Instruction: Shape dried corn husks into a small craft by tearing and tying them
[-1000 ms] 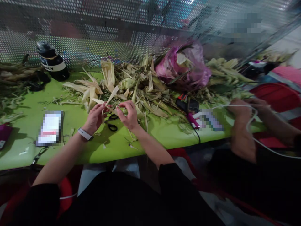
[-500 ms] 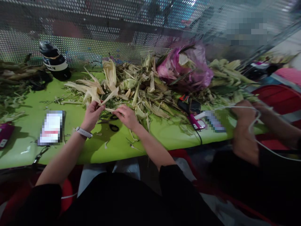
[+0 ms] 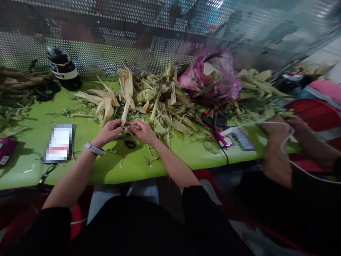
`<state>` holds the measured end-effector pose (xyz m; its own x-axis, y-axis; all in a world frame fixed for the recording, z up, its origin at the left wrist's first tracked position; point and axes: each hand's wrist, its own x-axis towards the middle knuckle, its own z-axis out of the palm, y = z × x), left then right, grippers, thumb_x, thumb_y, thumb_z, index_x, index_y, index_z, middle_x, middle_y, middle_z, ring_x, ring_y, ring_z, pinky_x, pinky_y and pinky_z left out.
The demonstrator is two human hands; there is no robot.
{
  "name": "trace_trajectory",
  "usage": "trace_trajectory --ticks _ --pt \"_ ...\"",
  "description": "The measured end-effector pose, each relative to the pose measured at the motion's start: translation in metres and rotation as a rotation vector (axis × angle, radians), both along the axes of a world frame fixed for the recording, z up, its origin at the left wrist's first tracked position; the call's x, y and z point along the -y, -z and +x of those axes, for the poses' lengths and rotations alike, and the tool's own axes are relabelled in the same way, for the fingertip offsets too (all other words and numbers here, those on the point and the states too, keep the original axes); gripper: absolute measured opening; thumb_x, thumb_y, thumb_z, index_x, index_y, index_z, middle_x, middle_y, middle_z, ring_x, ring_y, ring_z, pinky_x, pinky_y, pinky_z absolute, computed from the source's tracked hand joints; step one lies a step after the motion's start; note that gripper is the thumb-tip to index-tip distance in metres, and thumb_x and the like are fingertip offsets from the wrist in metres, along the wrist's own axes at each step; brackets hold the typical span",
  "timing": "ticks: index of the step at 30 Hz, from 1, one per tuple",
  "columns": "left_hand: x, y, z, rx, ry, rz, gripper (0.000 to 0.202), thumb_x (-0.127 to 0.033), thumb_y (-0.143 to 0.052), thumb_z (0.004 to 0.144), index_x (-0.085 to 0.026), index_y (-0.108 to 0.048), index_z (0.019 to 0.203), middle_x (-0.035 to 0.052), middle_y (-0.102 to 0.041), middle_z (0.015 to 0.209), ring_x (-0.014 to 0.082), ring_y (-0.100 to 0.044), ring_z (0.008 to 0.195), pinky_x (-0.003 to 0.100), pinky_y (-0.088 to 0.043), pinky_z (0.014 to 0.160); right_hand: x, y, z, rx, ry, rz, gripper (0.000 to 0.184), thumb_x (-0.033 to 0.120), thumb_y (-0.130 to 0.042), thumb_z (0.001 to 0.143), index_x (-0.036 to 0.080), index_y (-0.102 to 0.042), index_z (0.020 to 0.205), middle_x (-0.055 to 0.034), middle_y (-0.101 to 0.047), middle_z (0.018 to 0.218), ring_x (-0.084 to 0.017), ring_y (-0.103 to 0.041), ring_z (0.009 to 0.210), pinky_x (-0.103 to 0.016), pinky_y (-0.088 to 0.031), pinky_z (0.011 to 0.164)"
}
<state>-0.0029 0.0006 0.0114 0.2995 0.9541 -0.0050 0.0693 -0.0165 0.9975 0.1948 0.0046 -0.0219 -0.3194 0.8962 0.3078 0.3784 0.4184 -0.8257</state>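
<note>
My left hand (image 3: 109,131), with a white watch band on its wrist, and my right hand (image 3: 143,131) are together over the green table (image 3: 87,167). Both pinch a pale strip of corn husk (image 3: 125,113) that sticks up between them. Black scissors (image 3: 130,144) lie on the table just under my hands. A heap of husks (image 3: 160,99) spreads right behind my fingers.
A phone (image 3: 59,143) lies left of my hands. A black-and-white bottle (image 3: 64,73) stands at the back left by the perforated screen. A pink plastic bag (image 3: 210,76) sits on the husks. At the right, another person's hands (image 3: 277,128) hold a white cable.
My hands have drawn close together and dropped a little toward the table. The husk strip now stands more upright between them. The person at the right has barely moved.
</note>
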Motion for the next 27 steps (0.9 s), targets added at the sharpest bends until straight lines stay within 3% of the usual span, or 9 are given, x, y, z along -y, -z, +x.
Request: trace_trajectory --ticks 5,10,13,15,18,23,27 --pt "0.003 -0.004 0.001 -0.031 0.104 0.049 0.028 -0.017 -0.059 0.072 -0.017 -0.071 0.098 0.0020 -0.067 0.078 0.0153 -0.058 0.068 0.025 -0.048 0.064 0.004 0.003 -0.007 -0.165 -0.004 -0.140 0.041 0.063 -0.057 0.082 0.022 -0.055 0.082 0.0042 -0.054 0.063 -0.011 -0.046 0.055 -0.024 -0.036 0.054" --pt "0.003 0.000 0.003 0.027 0.008 -0.009 0.021 -0.020 -0.055 0.076 -0.016 -0.069 0.092 0.0021 -0.063 0.072 0.0141 -0.058 0.061 0.024 -0.047 0.057 0.008 0.007 -0.011 -0.262 -0.033 -0.274 0.042 0.065 -0.056 0.083 0.024 -0.051 0.086 0.0062 -0.055 0.056 -0.011 -0.049 0.044 -0.024 -0.037 0.046" --pt "0.002 0.005 0.007 0.114 -0.097 -0.095 0.018 -0.029 -0.064 0.078 -0.017 -0.065 0.092 0.0007 -0.062 0.073 0.0124 -0.059 0.059 0.022 -0.047 0.053 0.008 0.010 -0.013 -0.262 0.044 -0.223 0.041 0.066 -0.054 0.083 0.025 -0.051 0.087 0.0073 -0.052 0.052 -0.011 -0.046 0.040 -0.024 -0.034 0.045" --pt "0.002 0.007 0.009 0.152 -0.118 -0.110 0.030 -0.032 -0.075 0.072 -0.018 -0.063 0.095 0.0003 -0.064 0.078 0.0114 -0.060 0.062 0.020 -0.046 0.052 0.008 0.011 -0.013 -0.245 0.088 -0.190 0.041 0.066 -0.053 0.084 0.025 -0.052 0.086 0.0075 -0.050 0.051 -0.011 -0.045 0.041 -0.024 -0.034 0.047" --pt "0.002 0.008 0.009 0.152 -0.078 -0.129 0.039 -0.034 -0.083 0.066 -0.016 -0.066 0.097 0.0021 -0.068 0.083 0.0104 -0.062 0.066 0.018 -0.047 0.055 0.008 0.011 -0.012 -0.197 0.133 -0.138 0.041 0.065 -0.053 0.085 0.024 -0.053 0.085 0.0058 -0.050 0.056 -0.012 -0.047 0.049 -0.024 -0.036 0.052" --pt "0.003 0.007 0.008 0.152 -0.040 -0.180 0.038 -0.041 -0.081 0.069 -0.015 -0.068 0.093 0.0030 -0.069 0.083 0.0123 -0.064 0.069 0.022 -0.053 0.060 0.009 0.008 -0.011 -0.160 0.202 -0.017 0.037 0.059 -0.053 0.088 0.022 -0.056 0.082 0.0020 -0.055 0.071 -0.013 -0.048 0.065 -0.025 -0.038 0.062" --pt "0.005 0.006 0.009 0.180 -0.010 -0.201 0.043 -0.035 -0.084 0.065 -0.018 -0.064 0.099 0.0034 -0.069 0.093 0.0169 -0.068 0.079 0.024 -0.057 0.060 0.011 0.006 -0.013 -0.182 0.197 -0.014 0.034 0.055 -0.054 0.089 0.022 -0.058 0.084 0.0011 -0.057 0.073 -0.013 -0.050 0.066 -0.026 -0.041 0.064"
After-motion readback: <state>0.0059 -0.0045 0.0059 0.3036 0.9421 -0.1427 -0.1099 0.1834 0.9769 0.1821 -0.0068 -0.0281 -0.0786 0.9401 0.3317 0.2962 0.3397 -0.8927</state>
